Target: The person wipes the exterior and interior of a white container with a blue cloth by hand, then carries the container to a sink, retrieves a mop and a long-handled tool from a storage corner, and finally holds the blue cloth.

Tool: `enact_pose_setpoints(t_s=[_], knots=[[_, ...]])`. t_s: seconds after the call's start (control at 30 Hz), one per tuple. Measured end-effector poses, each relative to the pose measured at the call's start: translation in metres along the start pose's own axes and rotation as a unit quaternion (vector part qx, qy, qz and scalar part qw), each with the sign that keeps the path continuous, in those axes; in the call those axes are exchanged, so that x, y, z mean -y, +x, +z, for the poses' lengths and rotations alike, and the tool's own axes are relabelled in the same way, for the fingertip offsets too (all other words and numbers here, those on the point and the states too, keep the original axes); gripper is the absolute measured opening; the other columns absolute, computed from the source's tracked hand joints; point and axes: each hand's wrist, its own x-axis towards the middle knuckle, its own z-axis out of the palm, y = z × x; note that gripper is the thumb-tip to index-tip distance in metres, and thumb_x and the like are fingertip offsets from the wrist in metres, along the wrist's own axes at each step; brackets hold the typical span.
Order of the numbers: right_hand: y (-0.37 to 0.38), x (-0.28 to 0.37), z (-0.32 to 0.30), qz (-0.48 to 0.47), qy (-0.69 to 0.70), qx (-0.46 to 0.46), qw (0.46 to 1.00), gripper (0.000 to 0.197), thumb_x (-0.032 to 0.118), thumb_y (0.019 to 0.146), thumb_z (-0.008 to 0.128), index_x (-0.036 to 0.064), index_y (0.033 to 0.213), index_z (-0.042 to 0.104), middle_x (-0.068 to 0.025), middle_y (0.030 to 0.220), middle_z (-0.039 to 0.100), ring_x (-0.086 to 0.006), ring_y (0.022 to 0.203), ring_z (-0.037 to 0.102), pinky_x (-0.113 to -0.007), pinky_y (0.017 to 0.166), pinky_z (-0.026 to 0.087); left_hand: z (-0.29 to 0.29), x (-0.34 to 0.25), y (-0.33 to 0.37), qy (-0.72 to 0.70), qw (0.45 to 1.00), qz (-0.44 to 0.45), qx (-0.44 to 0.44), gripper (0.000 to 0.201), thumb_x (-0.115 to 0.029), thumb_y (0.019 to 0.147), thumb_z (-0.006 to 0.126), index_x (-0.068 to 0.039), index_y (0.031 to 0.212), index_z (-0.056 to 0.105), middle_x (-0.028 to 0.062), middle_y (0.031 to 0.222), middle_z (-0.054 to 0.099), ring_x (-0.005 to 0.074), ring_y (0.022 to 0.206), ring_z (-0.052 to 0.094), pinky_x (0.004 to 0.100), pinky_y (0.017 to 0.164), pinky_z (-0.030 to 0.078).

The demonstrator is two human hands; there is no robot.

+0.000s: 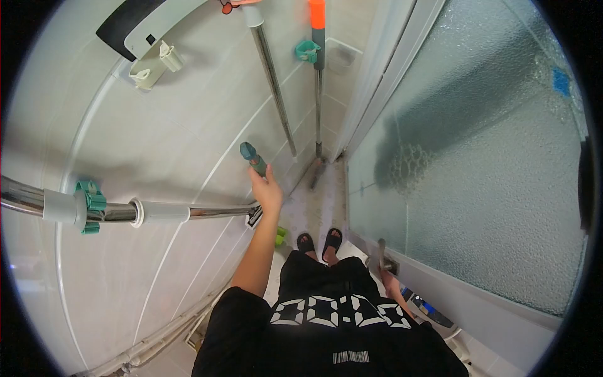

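My left hand [269,190] is closed around a dark green handle with a rounded teal end [249,151], held upright in front of the tiled wall. What lies below my grip is hidden by the hand and forearm. On the right, my right hand [388,281] is low at the metal lever handle [382,252] of a frosted glass door [465,182]. Its fingers are mostly hidden, so their grip on the lever cannot be made out.
A chrome pole [220,213] sits in a teal wall clip [92,196] at left. Another metal pole [275,88] and an orange-topped pole [319,50] hang ahead. Empty cream clips [146,76] are on the wall. My feet in black slippers [332,240] stand on wet-looking floor [314,204].
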Motion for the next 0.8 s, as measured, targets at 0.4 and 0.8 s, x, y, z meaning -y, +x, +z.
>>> enact_pose_setpoints(t_s=[0.4, 0.8], knots=[[0.065, -0.059, 0.009, -0.183, -0.069, -0.007, 0.981, 0.051, 0.043, 0.087, 0.067, -0.0002, 0.114, 0.064, -0.0145, 0.103, 0.067, -0.0217, 0.087, 0.063, -0.035, 0.081, 0.05, 0.005, 0.043, 0.005, -0.033, 0.996, -0.072, 0.031, 0.046, -0.029, 0.095, 0.065, 0.001, 0.125, 0.048, 0.0152, 0.103, 0.064, 0.0243, 0.092, 0.061, 0.0359, 0.082, 0.046], [-0.005, 0.024, 0.033, -0.201, -0.041, 0.123, 0.971, 0.048, 0.036, 0.096, 0.059, -0.0003, 0.127, 0.061, -0.0163, 0.121, 0.066, -0.0239, 0.113, 0.061, -0.036, 0.098, 0.045, -0.002, 0.027, -0.014, -0.224, 0.867, -0.437, 0.08, 0.072, -0.033, 0.09, 0.065, 0.003, 0.143, 0.032, 0.0163, 0.139, 0.048, 0.0247, 0.125, 0.047, 0.0365, 0.101, 0.039]])
